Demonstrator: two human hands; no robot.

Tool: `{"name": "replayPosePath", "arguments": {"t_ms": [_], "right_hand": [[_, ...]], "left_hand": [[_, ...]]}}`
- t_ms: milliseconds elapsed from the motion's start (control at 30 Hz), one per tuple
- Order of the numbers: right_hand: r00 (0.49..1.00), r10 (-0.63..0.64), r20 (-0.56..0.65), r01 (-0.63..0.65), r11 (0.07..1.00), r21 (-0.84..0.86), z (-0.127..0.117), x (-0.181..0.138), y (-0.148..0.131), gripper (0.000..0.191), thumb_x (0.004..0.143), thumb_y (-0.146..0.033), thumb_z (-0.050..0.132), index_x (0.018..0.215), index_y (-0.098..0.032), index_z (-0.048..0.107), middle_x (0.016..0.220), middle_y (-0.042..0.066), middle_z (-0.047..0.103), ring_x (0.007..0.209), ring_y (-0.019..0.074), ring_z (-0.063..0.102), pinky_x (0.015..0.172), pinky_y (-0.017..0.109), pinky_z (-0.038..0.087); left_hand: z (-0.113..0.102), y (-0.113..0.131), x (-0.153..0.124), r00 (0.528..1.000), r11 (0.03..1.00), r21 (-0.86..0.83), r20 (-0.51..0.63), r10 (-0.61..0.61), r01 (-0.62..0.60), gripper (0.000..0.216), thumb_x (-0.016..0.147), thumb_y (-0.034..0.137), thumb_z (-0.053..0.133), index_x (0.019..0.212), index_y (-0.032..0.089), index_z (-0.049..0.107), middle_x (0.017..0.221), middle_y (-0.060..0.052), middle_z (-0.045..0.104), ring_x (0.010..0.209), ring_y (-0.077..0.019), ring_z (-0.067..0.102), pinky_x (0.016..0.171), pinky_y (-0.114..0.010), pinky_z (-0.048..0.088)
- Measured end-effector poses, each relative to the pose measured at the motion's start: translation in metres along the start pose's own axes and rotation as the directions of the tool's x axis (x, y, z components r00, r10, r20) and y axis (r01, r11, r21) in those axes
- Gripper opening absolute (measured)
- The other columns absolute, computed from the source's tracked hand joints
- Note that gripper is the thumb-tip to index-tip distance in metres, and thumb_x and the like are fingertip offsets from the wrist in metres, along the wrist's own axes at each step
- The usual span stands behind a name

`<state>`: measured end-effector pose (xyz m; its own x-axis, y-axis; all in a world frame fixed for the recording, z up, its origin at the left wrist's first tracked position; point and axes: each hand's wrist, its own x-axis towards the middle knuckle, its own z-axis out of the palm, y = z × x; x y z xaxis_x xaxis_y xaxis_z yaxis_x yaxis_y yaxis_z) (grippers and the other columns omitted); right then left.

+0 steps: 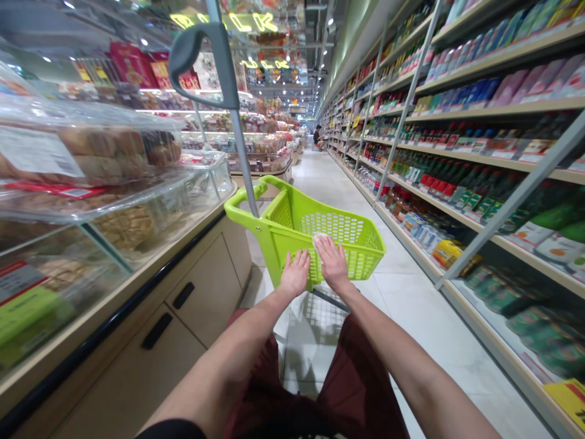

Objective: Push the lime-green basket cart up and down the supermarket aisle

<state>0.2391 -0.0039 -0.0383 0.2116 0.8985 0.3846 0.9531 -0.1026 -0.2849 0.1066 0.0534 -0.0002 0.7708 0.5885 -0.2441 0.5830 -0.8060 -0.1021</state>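
A bright green shopping basket (pixel 274 244) on a trolley frame stands on the floor in front of my knees, its grey pull handle (pixel 230 67) raised on a metal pole. My left hand (pixel 296 271) rests against the near side wall, fingers stretched out and nothing in them. Beside it, my right hand (pixel 333 263) presses a crumpled white wipe (pixel 316 239) to the same wall near the upper rim. Most of the wipe is hidden under the fingers. Perforated walls show the inside of the basket, where I see no goods.
On the left runs a wooden counter (pixel 183 329) with cupboard doors, topped by packed baked goods (pixel 91 146). Shelves of bottles and cans (pixel 479 195) line the right. A tiled aisle (pixel 315 164) leads away, with a person (pixel 317 135) far down it.
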Motion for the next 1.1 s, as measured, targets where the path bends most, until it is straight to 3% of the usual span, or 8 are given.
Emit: {"name": "replayPosePath", "arguments": {"t_ms": [200,300,500,567,700,900,1000,1100], "right_hand": [[0.973,-0.039,0.227,0.043,0.999,-0.012,0.03,-0.026,-0.009,0.049,0.082,-0.007,0.033,0.129,-0.018,0.042,0.135,0.008,0.038,0.128,0.022,0.028,0.102,0.045,0.024],[0.955,-0.065,0.289,0.07,0.997,-0.01,0.033,-0.036,-0.014,0.052,0.08,-0.004,0.032,0.128,-0.018,0.042,0.133,0.009,0.04,0.126,0.0224,0.033,0.099,0.044,0.028],[0.994,-0.107,0.011,0.107,0.994,0.027,0.008,0.009,-0.031,0.054,0.081,-0.008,0.031,0.132,-0.022,0.037,0.138,0.002,0.033,0.132,0.0178,0.018,0.107,0.042,0.015],[0.995,-0.098,-0.005,0.099,0.995,0.026,0.005,0.023,-0.035,0.054,0.08,-0.008,0.031,0.132,-0.021,0.036,0.139,0.003,0.032,0.133,0.0183,0.017,0.107,0.043,0.014],[0.988,-0.076,0.138,0.077,0.997,-0.006,0.017,0.022,-0.035,0.053,0.08,-0.008,0.031,0.132,-0.02,0.038,0.138,0.005,0.033,0.131,0.0207,0.021,0.105,0.046,0.018],[0.939,-0.084,0.335,0.088,0.996,0.004,0.031,0.001,-0.036,0.048,0.084,-0.011,0.03,0.13,-0.021,0.041,0.137,0.006,0.034,0.13,0.0233,0.026,0.1,0.046,0.028],[0.955,-0.142,0.259,0.131,0.99,0.059,0.021,0.015,-0.048,0.052,0.081,-0.009,0.031,0.131,-0.021,0.04,0.137,0.005,0.035,0.129,0.0218,0.026,0.101,0.042,0.027],[0.981,-0.191,0.038,0.186,0.978,0.098,0.009,0.043,-0.066,0.056,0.08,-0.007,0.032,0.133,-0.021,0.035,0.139,0.003,0.033,0.132,0.0169,0.019,0.106,0.04,0.018]], "left_hand": [[0.006,-0.01,-0.007,1.0,1.0,0.005,-0.018,-0.017,0.017,0.058,0.076,0.013,0.03,0.135,0.013,0.028,0.145,-0.008,0.018,0.134,-0.0232,0.012,0.108,-0.054,0.01],[0.005,-0.015,-0.01,0.999,1.0,0.006,-0.025,-0.029,0.03,0.06,0.075,0.012,0.031,0.135,0.014,0.028,0.145,-0.008,0.019,0.134,-0.0228,0.012,0.108,-0.053,0.01],[-0.013,-0.031,-0.01,0.993,0.997,-0.003,-0.089,-0.078,0.078,0.063,0.075,0.012,0.031,0.137,0.013,0.022,0.146,-0.008,0.014,0.135,-0.0229,0.008,0.108,-0.053,0.007],[-0.02,-0.037,-0.01,0.989,0.995,0.005,-0.112,-0.098,0.099,0.062,0.076,0.012,0.03,0.137,0.012,0.021,0.146,-0.009,0.013,0.135,-0.0227,0.007,0.108,-0.053,0.006],[-0.023,-0.047,-0.015,0.988,0.994,0.026,-0.118,-0.102,0.106,0.06,0.076,0.014,0.03,0.136,0.01,0.024,0.146,-0.01,0.013,0.135,-0.0229,0.009,0.108,-0.053,0.007],[-0.009,-0.059,-0.025,0.991,0.994,0.041,-0.099,-0.095,0.099,0.057,0.075,0.014,0.033,0.132,0.009,0.032,0.145,-0.011,0.018,0.134,-0.0244,0.013,0.107,-0.054,0.011],[-0.008,-0.065,-0.028,0.987,0.993,0.029,-0.118,-0.112,0.116,0.059,0.074,0.013,0.034,0.133,0.01,0.031,0.145,-0.011,0.017,0.134,-0.0236,0.012,0.107,-0.052,0.01],[-0.011,-0.074,-0.029,0.974,0.986,0.03,-0.161,-0.158,0.165,0.061,0.074,0.013,0.033,0.134,0.011,0.026,0.146,-0.009,0.014,0.134,-0.0226,0.009,0.108,-0.052,0.007]]}}
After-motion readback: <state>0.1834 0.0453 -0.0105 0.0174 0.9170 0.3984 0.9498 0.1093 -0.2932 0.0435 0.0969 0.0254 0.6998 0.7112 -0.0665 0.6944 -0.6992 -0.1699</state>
